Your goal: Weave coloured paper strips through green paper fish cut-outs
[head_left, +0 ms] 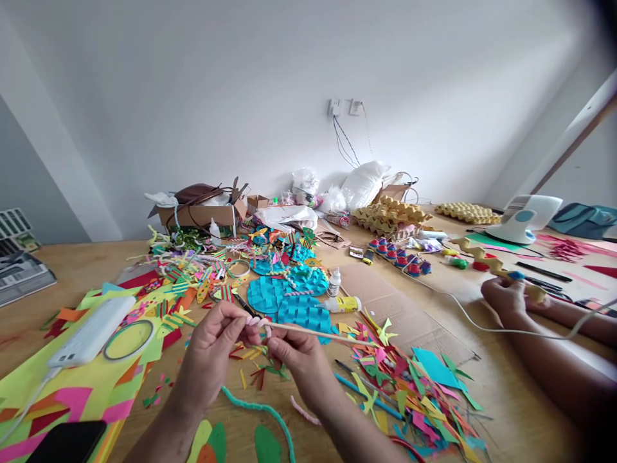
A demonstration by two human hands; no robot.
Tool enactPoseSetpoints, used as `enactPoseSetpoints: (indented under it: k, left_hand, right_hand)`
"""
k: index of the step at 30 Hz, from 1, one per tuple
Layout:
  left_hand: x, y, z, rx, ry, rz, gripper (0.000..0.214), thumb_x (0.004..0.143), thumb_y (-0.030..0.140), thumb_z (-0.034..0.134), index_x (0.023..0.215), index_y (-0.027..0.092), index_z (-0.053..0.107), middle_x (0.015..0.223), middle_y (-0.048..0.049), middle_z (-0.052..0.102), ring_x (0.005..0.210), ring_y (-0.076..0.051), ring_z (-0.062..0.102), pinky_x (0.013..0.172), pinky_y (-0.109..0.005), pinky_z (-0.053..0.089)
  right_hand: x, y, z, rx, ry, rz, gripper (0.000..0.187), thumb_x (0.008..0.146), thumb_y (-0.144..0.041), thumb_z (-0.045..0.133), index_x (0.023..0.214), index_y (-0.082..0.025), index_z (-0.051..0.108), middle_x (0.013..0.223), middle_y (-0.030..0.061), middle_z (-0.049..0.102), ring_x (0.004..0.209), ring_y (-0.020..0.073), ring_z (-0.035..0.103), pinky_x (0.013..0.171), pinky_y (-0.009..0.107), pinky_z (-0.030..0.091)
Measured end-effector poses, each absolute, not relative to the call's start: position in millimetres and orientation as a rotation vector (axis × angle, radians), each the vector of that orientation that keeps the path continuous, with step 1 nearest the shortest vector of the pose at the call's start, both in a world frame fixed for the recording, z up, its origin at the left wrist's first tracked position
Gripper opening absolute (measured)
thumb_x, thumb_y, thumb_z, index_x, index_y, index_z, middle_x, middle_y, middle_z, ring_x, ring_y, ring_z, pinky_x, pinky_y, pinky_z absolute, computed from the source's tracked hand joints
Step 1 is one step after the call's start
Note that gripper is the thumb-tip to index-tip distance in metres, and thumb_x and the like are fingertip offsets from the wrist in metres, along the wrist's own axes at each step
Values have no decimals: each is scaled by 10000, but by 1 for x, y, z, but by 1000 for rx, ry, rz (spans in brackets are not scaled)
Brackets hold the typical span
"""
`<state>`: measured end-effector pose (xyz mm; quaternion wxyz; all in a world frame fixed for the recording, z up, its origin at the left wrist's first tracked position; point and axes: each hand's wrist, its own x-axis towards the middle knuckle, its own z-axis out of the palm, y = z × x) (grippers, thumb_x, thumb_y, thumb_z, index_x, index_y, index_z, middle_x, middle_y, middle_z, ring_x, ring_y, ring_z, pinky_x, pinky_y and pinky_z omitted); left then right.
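Observation:
My left hand [214,350] and my right hand [296,360] meet over the table, both pinched on a thin wooden stick [318,332] that points to the right. A pink pipe cleaner [258,321] is coiled round the stick's left end between my fingers. A teal pipe cleaner [260,408] lies on the table just below my hands, with a short pink piece [303,411] beside it. Blue woven paper hearts [289,302] lie just beyond my hands.
Another person's hands [511,299] at the right hold a glue gun with a white cord [482,325]. Coloured paper scraps [409,392], glue bottles [343,302], a white power bank [91,331], a black phone [67,440], egg trays [390,215] and a cardboard box [200,215] crowd the table.

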<state>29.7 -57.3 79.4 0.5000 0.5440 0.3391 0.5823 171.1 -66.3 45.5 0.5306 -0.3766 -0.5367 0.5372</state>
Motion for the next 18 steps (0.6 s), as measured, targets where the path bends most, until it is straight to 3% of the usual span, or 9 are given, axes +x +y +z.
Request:
enactPoseSetpoints:
  k: [7, 10, 13, 15, 18]
  left_hand:
    - [23, -56, 78, 1946, 1198, 1423, 83, 759, 193, 546, 708, 211, 610, 607, 14, 662, 567, -145, 629, 532, -191, 465]
    - [18, -58, 85, 2194, 1098, 1282, 140, 774, 176, 511, 678, 208, 608, 565, 29, 630, 506, -119, 590, 497, -176, 436]
    - [10, -63, 91, 2161, 914, 1138, 162, 805, 163, 497, 694, 203, 607, 575, 36, 619, 519, -99, 585, 502, -158, 440]
    - [6, -66, 91, 1984, 792, 1120, 141, 824, 177, 503, 737, 211, 609, 607, 37, 627, 552, -97, 597, 526, -158, 461]
    - [9, -69, 89, 1647, 667, 1189, 109, 838, 213, 521, 757, 218, 594, 620, 43, 623, 566, -97, 596, 553, -176, 483]
  right_hand:
    - [184, -87, 70, -1328, -2112, 112, 239, 856, -159, 426, 689, -158, 597, 634, 26, 584, 548, 110, 502, 508, 209, 301]
    - [205, -86, 104, -1312, -2465, -42, 202, 839, -147, 487, 676, -164, 605, 656, 26, 586, 584, 119, 506, 512, 214, 291]
    - [226, -75, 133, -1202, -2550, 259, 178, 832, -154, 526, 695, -157, 639, 719, 32, 602, 664, 118, 529, 568, 202, 330]
    - [236, -65, 137, -1006, -2436, 740, 156, 830, -190, 542, 731, -147, 654, 715, 22, 609, 682, 109, 540, 619, 195, 369]
    - [235, -54, 117, -820, -2017, 1318, 227, 754, -341, 625, 662, -133, 637, 627, -1, 568, 593, 99, 502, 574, 203, 381]
